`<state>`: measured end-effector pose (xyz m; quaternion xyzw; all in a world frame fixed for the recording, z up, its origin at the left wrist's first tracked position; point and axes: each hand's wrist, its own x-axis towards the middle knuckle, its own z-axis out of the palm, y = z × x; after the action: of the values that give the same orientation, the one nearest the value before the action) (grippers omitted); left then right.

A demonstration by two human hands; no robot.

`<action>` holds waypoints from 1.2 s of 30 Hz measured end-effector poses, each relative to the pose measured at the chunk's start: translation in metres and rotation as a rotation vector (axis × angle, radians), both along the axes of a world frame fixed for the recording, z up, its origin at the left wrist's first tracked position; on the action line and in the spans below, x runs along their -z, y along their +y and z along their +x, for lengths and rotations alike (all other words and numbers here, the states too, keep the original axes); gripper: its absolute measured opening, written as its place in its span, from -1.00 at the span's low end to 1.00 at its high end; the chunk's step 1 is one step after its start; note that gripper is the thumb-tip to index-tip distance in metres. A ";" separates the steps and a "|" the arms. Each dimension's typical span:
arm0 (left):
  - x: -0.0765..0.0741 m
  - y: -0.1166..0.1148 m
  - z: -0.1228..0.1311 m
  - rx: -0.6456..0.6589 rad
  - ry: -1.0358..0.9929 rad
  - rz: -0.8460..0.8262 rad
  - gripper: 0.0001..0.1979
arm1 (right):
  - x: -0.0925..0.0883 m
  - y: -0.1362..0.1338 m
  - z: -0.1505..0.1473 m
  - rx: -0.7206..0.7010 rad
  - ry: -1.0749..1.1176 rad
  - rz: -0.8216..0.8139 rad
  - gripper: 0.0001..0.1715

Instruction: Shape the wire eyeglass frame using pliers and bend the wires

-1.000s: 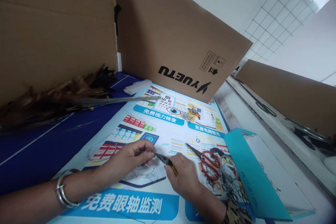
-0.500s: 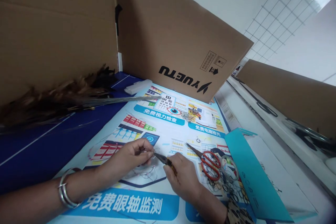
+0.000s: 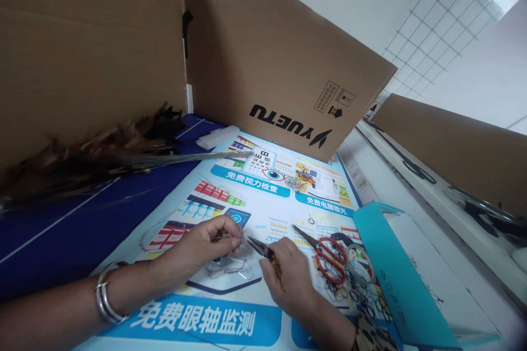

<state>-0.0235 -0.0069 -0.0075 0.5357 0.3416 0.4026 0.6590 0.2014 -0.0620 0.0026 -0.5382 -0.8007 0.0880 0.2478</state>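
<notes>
- My left hand (image 3: 206,245) is pinched shut on the wire piece (image 3: 233,238), low over the poster (image 3: 230,186) on the worktop, and has hardly moved.
- My right hand (image 3: 290,277) is wrapped round the pliers (image 3: 263,250).
- The pliers' nose has backed just off the wire piece, so I'd say the grip on it is released.
- The red scissors (image 3: 329,255) lie beside my right hand, unmoved.

Pinched small item (image 3: 231,239) in my left hand (image 3: 201,247): too small for me to identify; pliers (image 3: 263,250) handles: hidden inside my right hand (image 3: 290,279); feather duster (image 3: 82,159): cut off at left edge
</notes>
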 end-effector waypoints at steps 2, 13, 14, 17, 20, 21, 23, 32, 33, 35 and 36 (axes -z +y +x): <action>0.000 0.000 -0.002 0.010 -0.015 0.027 -0.84 | 0.002 -0.001 0.001 -0.013 0.009 0.092 -0.80; -0.003 -0.001 -0.003 0.086 -0.116 0.012 -0.91 | -0.001 -0.002 0.003 -0.105 -0.017 0.351 -0.84; -0.003 -0.001 -0.003 0.082 -0.116 0.019 -0.91 | -0.001 -0.001 0.003 -0.110 -0.027 0.363 -0.85; -0.003 -0.002 -0.003 0.067 -0.094 0.048 -0.91 | -0.001 -0.001 0.003 -0.111 -0.063 0.378 -0.86; -0.003 -0.001 -0.003 0.044 -0.077 0.074 -0.91 | 0.000 0.000 0.002 -0.096 -0.105 0.372 -0.84; -0.003 -0.001 -0.003 0.034 -0.072 0.080 -0.92 | 0.000 0.000 0.002 -0.088 -0.118 0.369 -0.83; -0.004 0.000 -0.003 0.013 -0.048 0.097 -0.93 | 0.001 0.001 0.002 -0.065 -0.136 0.355 -0.81; -0.004 0.001 -0.004 -0.038 0.085 0.043 -0.86 | 0.002 0.001 0.001 -0.021 -0.190 0.286 -0.77; -0.004 0.001 -0.004 -0.032 0.083 0.029 -0.84 | 0.002 0.001 0.001 -0.016 -0.187 0.277 -0.77; -0.003 0.002 -0.004 -0.025 0.078 0.001 -0.81 | 0.002 0.001 0.001 -0.004 -0.182 0.259 -0.77; -0.002 0.002 -0.004 -0.024 0.074 -0.012 -0.80 | 0.002 0.001 0.001 0.002 -0.181 0.249 -0.77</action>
<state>-0.0279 -0.0047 -0.0056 0.5422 0.3746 0.3881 0.6442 0.2024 -0.0607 0.0010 -0.5097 -0.8241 -0.0612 0.2394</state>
